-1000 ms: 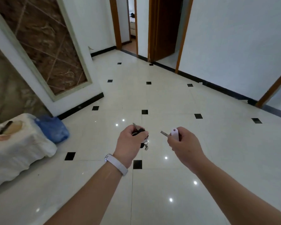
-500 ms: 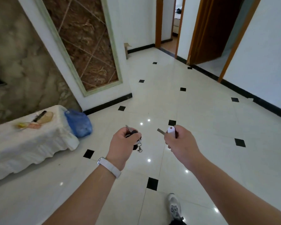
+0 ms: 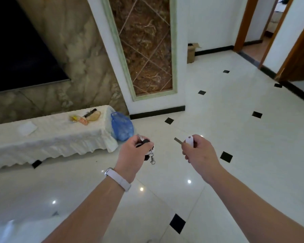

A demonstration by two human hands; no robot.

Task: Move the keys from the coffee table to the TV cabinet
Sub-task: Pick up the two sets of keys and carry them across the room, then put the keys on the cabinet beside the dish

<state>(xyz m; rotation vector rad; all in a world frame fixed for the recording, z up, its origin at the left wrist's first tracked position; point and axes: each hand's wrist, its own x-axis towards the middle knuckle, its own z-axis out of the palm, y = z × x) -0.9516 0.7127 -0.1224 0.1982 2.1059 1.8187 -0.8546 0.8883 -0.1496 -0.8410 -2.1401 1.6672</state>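
Above the tiled floor (image 3: 235, 137), keys are carried, not yet set down.
A dark key bunch (image 3: 147, 148) is gripped by the left hand (image 3: 134, 155), a white-tagged key (image 3: 186, 142) pinched by the right hand (image 3: 201, 155); the cloth-covered TV cabinet (image 3: 47, 137) lies near left.

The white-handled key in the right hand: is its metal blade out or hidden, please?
Out: the grey metal blade projects beyond the white-handled key gripped by the right hand.

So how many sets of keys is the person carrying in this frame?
2. A black key bunch with a dangling metal clip sits in the left hand; a white-tagged single metal key is in the right hand. Fingers may hide more.
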